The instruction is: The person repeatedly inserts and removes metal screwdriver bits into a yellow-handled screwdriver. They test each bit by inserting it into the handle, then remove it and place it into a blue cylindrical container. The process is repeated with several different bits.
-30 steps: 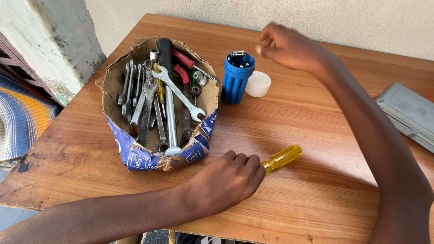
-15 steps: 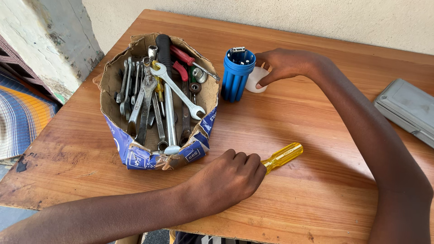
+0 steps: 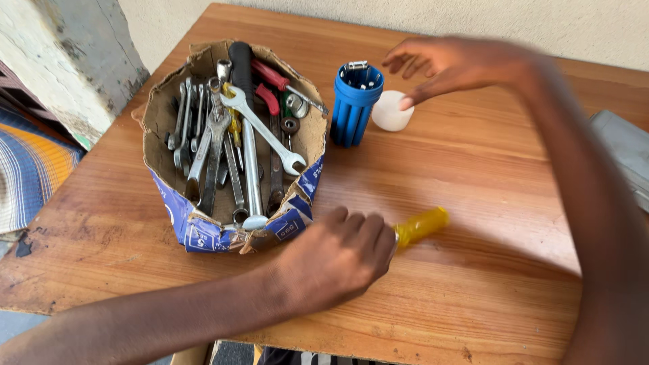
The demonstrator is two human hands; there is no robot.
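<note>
My left hand (image 3: 338, 253) is a closed fist on a screwdriver near the table's front; its yellow handle (image 3: 420, 226) sticks out to the right of my knuckles. My right hand (image 3: 449, 64) is blurred, with fingers apart, just above and behind a small white round cap (image 3: 391, 113); one fingertip is at the cap's top edge. The cap lies beside an upright blue ribbed bit holder (image 3: 355, 105) with metal bits in its top.
A torn cardboard box (image 3: 162, 115) left of the holder is full of several wrenches (image 3: 250, 155) and red-handled tools. A grey case (image 3: 625, 152) lies at the right edge of the wooden table (image 3: 473, 284). A striped cloth (image 3: 27, 162) lies on the floor to the left.
My right hand came down from the back of the table to the white cap, and now hovers blurred over it with fingers spread. My left fist has stayed on the screwdriver.
</note>
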